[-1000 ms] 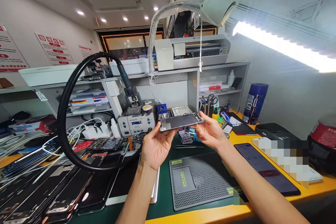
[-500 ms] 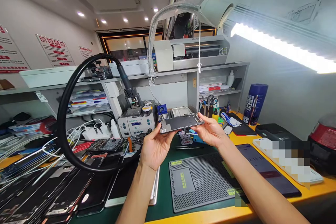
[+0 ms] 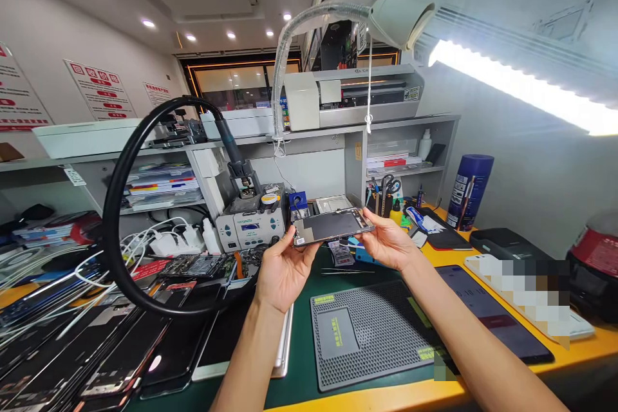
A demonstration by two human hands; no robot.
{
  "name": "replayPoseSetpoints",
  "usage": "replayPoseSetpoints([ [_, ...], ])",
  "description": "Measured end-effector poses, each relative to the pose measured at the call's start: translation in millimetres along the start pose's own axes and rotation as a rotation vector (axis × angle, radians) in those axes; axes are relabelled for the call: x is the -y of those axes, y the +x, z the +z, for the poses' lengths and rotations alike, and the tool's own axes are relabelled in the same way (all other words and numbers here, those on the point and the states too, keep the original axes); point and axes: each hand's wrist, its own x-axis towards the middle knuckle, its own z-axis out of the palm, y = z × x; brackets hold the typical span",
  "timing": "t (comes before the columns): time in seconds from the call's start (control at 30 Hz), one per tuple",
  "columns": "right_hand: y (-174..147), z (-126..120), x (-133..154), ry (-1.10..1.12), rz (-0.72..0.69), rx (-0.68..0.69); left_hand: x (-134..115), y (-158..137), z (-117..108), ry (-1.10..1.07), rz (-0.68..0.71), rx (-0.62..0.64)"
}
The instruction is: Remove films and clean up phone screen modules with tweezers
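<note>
With the thin phone panel (image 3: pixel 333 226) taken as clock centre, a grey textured mat (image 3: pixel 381 328) is placed nearest, at five o'clock, and a dark phone (image 3: pixel 492 299) at four, partly covered by the right forearm (image 3: pixel 463 328). The panel is held raised above the bench (image 3: pixel 302 335), pinched by the left hand (image 3: pixel 284 277) at its nine o'clock end and by the right hand (image 3: pixel 389 241) at its three o'clock end. It is judged light, stiff, smooth-faced and easily damaged by bending, so best gripped lightly by the edges. Its underside and most of the fingers beneath are hidden. Farther off, a grey bench station (image 3: pixel 251 226) is seen at nine o'clock, its small lettering hard to read.
</note>
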Motion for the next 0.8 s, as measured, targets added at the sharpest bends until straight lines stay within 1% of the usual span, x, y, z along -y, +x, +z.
replayPoseSetpoints([
  [0.1,1.5,-0.2,-1.5,-0.003,0.011,-0.015,-0.4,-1.7,-1.3,0.020,0.041,0.017],
  [0.2,3.4,-0.6,-2.7,-0.015,0.024,-0.027,0.3,-6.5,-1.4,0.035,0.075,0.063],
  [0.3,4.4,0.3,-4.3,-0.035,0.029,-0.031,5.8,-11.8,0.4,0.059,0.142,0.192],
  [0.37,4.5,2.4,-6.8,-0.059,0.032,-0.027,12.9,-13.5,1.4,0.124,0.205,0.295],
  [0.4,4.6,3.9,-8.8,-0.076,0.032,-0.024,17.1,-13.6,1.6,0.176,0.235,0.324],
  [0.43,4.8,5.8,-11.1,-0.097,0.031,-0.021,21.5,-13.2,1.5,0.230,0.257,0.328],
  [0.5,5.3,10.3,-16.5,-0.150,0.022,-0.016,29.4,-11.8,0.6,0.310,0.285,0.285],
  [0.57,5.5,15.8,-21.2,-0.216,-0.004,-0.015,34.5,-10.0,-0.6,0.337,0.318,0.238],
  [0.67,2.7,26.5,-25.1,-0.351,-0.071,-0.017,36.0,-8.0,-2.3,0.335,0.352,0.195],
  [0.73,-1.7,35.0,-26.9,-0.465,-0.157,-0.027,34.3,-7.3,-3.1,0.336,0.378,0.158],
  [0.8,-7.1,43.5,-30.2,-0.594,-0.317,-0.062,32.1,-7.0,-3.6,0.341,0.404,0.120],
])
